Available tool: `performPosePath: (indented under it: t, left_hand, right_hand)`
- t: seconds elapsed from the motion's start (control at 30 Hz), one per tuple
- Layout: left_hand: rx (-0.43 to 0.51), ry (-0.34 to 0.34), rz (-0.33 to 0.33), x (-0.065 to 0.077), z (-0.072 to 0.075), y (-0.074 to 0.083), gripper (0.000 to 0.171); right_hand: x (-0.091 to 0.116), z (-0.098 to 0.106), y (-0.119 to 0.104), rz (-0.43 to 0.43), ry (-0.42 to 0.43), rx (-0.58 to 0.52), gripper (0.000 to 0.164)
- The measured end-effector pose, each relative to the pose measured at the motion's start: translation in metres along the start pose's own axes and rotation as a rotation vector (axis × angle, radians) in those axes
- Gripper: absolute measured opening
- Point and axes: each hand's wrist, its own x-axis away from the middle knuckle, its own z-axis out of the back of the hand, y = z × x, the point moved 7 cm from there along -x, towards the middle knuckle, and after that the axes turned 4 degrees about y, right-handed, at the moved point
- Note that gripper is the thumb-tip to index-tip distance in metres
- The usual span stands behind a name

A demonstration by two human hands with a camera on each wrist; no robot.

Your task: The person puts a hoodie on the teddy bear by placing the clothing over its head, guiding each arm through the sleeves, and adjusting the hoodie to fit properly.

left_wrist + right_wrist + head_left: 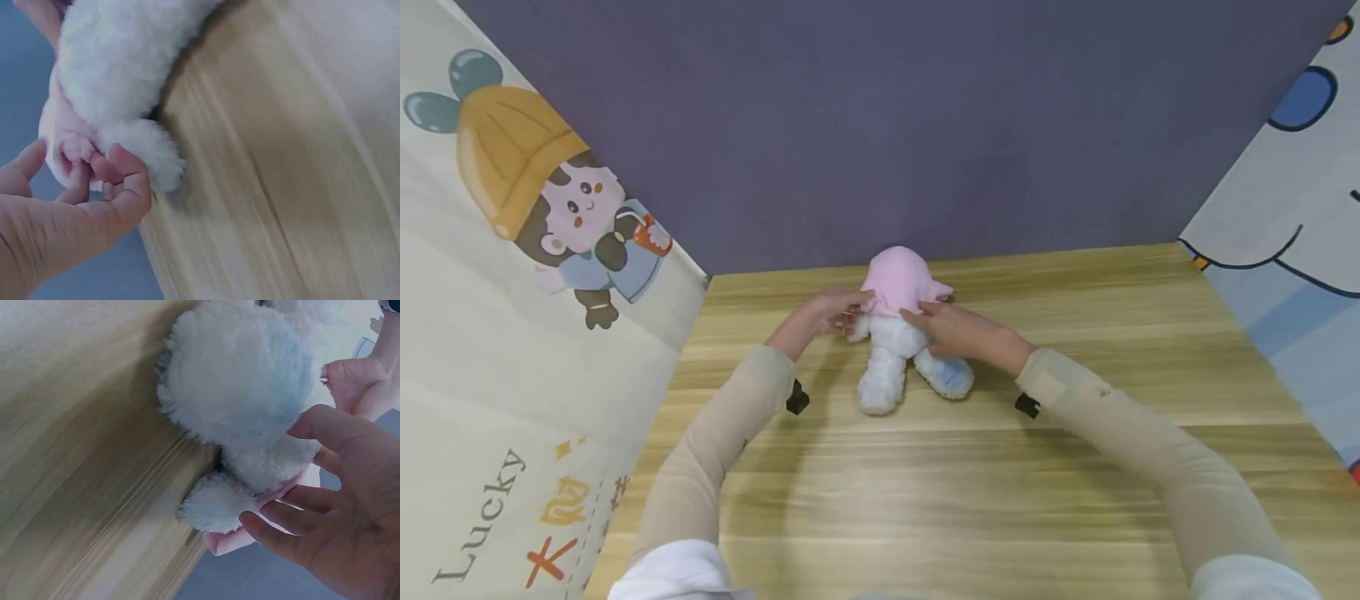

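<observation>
- white plush toy [897,335] on tabletop [925,500], between both hands, long axis front to back, feet [880,393] frontward
- left hand [833,309]: fingers curled, gripping pink hood's [898,279] edge
- right hand [961,330]: relaxed, touching it

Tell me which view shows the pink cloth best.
The head view: it shows most of the pink cloth from above. The left wrist view shows only a folded part by the left hand; the right wrist view, just strips beyond the white plush.
</observation>
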Motion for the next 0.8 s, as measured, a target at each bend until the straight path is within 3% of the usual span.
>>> performPosePath:
  t: [0.17, 0.33, 0.4, 0.5, 0.57, 0.67, 0.77, 0.8]
  left_hand:
    - [0.110, -0.043, -0.005, -0.003, -0.002, -0.001, 0.023]
    - [0.283, -0.089, -0.009, -0.004, -0.003, -0.010, 0.011]
    - [0.376, -0.068, -0.081, -0.003, 0.001, -0.007, 0.020]
    - [0.479, -0.044, -0.252, 0.000, 0.008, 0.004, 0.039]
    - [0.450, -0.044, -0.338, 0.004, 0.009, 0.010, 0.050]
    - [0.297, 0.016, -0.333, 0.006, 0.008, 0.011, 0.050]
    - [0.157, 0.127, -0.321, 0.009, 0.008, 0.008, 0.047]
    - [0.104, 0.185, -0.369, 0.012, 0.007, 0.010, 0.045]
  right_hand:
    - [0.001, 0.003, 0.002, 0.007, 0.024, 0.035, 0.073]
    - [0.003, 0.000, 0.000, 0.026, 0.001, 0.022, 0.072]
    - [0.004, 0.000, 0.000, 0.029, 0.002, 0.026, 0.073]
    - [0.004, -0.002, 0.002, 0.030, 0.009, 0.037, 0.073]
    - [0.005, -0.002, 0.003, 0.036, 0.014, 0.051, 0.073]
    - [0.006, -0.001, 0.004, 0.035, 0.015, 0.065, 0.073]
    - [0.007, 0.001, 0.003, 0.032, 0.020, 0.072, 0.072]
    - [0.008, 0.001, 0.002, 0.030, 0.018, 0.073, 0.071]
